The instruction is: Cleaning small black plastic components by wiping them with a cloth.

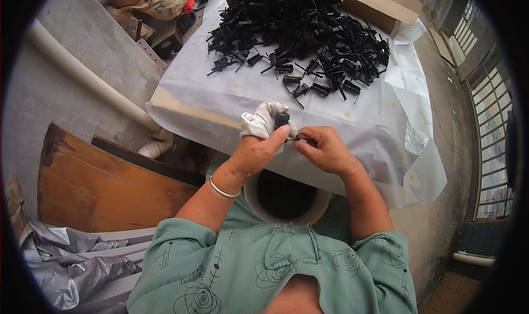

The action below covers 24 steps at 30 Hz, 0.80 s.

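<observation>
- Nearest sits the person in a green patterned top, both forearms reaching forward from the lower edge.
- In the lap, just below the hands, stands a white bucket, its inside dark.
- The left hand, a silver bangle on its wrist, is closed around a white cloth and a small black plastic part.
- The right hand touches it, fingers pinched narrow on something thin and dark; what exactly, I cannot tell.
- Beyond them, the worktop is covered with a white sheet.
- Farther back lies a heap of black plastic parts, a few strays near its front edge.
- Behind the heap stands a cardboard box.
</observation>
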Tool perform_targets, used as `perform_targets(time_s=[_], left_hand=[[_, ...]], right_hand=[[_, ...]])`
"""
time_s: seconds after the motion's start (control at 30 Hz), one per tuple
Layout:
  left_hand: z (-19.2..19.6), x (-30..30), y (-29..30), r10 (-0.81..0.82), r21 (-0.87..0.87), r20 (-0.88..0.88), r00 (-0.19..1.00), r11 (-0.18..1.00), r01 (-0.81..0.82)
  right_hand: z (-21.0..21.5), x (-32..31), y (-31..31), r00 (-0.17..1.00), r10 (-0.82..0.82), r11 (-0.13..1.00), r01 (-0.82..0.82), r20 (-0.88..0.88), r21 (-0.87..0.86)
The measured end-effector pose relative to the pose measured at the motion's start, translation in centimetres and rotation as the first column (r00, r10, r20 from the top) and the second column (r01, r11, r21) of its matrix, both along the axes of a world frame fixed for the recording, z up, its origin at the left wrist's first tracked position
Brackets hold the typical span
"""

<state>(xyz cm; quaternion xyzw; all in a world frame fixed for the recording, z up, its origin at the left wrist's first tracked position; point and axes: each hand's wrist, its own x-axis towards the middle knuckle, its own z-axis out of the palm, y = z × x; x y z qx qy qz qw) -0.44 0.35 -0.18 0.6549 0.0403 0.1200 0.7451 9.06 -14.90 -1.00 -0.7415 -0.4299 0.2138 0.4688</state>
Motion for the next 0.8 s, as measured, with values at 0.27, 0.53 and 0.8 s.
perform_targets(time_s=[0.27,0.53,0.8], left_hand=[[0.7,-0.4,-0.1,-0.106,0.283,-0.096,0.990,0.950,0.129],[-0.4,-0.4,-0.2,-0.109,0.299,-0.071,0.991,0.946,0.126],[-0.9,-0.2,0.4,-0.129,0.204,-0.060,0.990,0.969,0.138]], right_hand=[[-0.5,-0.3,0.6,0.989,-0.101,0.960,0.126,-0.108,0.251],[-1.0,-0.1,0.9,0.995,-0.016,0.967,0.041,-0.103,0.253],[-0.2,-0.2,0.9,0.999,0.019,0.981,-0.011,-0.040,0.192]])
